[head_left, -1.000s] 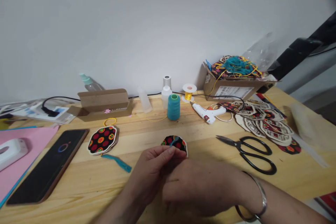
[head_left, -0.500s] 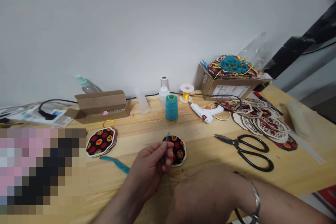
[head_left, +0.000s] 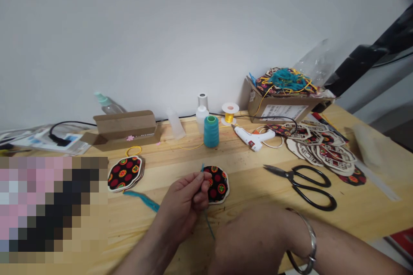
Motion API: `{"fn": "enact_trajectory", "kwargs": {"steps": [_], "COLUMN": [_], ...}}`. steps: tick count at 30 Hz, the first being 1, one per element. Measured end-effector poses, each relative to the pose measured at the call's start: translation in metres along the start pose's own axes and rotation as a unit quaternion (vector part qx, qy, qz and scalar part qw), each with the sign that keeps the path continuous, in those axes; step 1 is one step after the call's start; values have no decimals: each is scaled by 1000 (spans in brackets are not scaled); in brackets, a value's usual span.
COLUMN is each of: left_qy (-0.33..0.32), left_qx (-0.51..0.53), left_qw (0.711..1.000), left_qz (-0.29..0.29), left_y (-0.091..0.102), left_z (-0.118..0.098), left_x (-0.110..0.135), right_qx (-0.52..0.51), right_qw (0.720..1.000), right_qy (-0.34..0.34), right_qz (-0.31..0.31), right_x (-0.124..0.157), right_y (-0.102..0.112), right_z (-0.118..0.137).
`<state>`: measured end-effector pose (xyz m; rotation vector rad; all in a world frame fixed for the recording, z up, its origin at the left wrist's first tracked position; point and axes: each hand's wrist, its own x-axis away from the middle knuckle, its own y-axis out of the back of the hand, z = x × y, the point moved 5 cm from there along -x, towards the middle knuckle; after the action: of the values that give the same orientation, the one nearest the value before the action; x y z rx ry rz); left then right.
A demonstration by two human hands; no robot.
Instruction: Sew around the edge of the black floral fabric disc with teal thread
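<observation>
My left hand [head_left: 189, 200] is closed in a pinch on a teal thread [head_left: 203, 166], whose short end sticks up above the thumb and forefinger. Below these fingers a length of the same thread runs straight down to my right hand [head_left: 243, 238], which looks curled and slightly blurred at the lower edge. Its fingertips are hidden, but the thread ends at it. Just behind the left fingertips lies a scalloped patterned piece [head_left: 218, 185], black with red and orange flowers and a pale rim, partly covered by that hand.
Black-handled scissors [head_left: 300, 184] lie right of my hands. Behind stand a teal thread cone [head_left: 211, 133], a yellow spool [head_left: 229, 116] and a white glue gun [head_left: 253, 137]. Left are stacked patterned pieces [head_left: 125, 172] and a teal tassel [head_left: 142, 200]; right, cut-out pieces [head_left: 322, 144] and a full carton [head_left: 280, 107].
My left fingers have shifted slightly left and closed further round the thread, so less of its end shows above them. My right hand stays low, moving little.
</observation>
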<state>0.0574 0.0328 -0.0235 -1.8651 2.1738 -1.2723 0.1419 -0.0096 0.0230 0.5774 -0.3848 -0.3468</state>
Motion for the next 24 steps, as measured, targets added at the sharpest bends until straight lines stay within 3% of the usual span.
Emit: {"fn": "enact_trajectory", "kwargs": {"steps": [2, 4, 6, 7, 10, 16, 20, 24], "left_qy": [-10, -17, -22, -24, -37, -57, -76, -77], "left_qx": [-5, -13, -25, -32, -61, -154, -201, -213], "left_qw": [1000, 1000, 999, 999, 997, 986, 977, 974], "left_qz": [-10, -18, -25, -27, -27, -5, -3, -4], "left_y": [1, 3, 3, 3, 0, 0, 2, 2], "left_z": [-1, -1, -1, -1, -2, -2, -2, -2], "left_x": [1, 1, 1, 1, 1, 4, 4, 3], "right_qx": [2, -38, -118, -158, -269, -470, -489, -485], "right_qw": [994, 992, 991, 977, 910, 839, 820, 804], "right_qy": [87, 110, 21, -40, -150, -99, -91, -125], "right_qz": [60, 49, -66, -137, -277, -255, -284, -321], "right_x": [7, 13, 13, 12, 6, -22, -24, -23], "right_y": [8, 21, 40, 48, 56, 35, 29, 30], "right_z": [12, 10, -10, -24, -56, -62, -63, -68]}}
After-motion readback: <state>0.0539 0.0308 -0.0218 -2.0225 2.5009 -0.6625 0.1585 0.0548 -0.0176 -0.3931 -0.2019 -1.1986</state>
